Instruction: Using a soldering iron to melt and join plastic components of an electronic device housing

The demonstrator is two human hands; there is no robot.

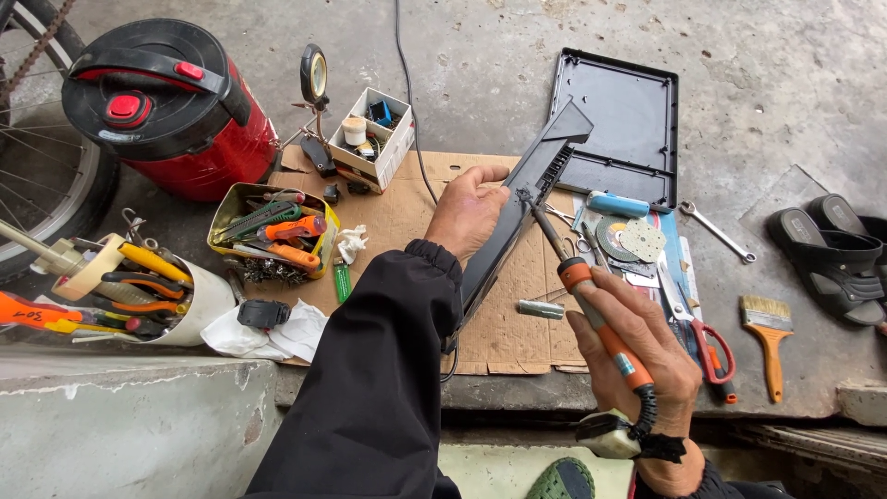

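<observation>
My left hand [469, 214] grips a long black plastic panel [527, 199] and holds it tilted on edge over a sheet of cardboard [407, 222]. My right hand [633, 356] is closed around an orange-handled soldering iron [601, 319]. Its metal tip touches the panel's edge right beside my left thumb. The iron's black coiled cord runs down past my right wrist. A dark sleeve covers my left arm.
A flat black tray-like cover [614, 125] lies behind the panel. Red-handled scissors [702, 337], a paintbrush [767, 337], a wrench [719, 233] and sandals [832, 249] lie right. A tool tin [273, 240], parts box [374, 134], red container [166, 102] and tool holder [139, 291] stand left.
</observation>
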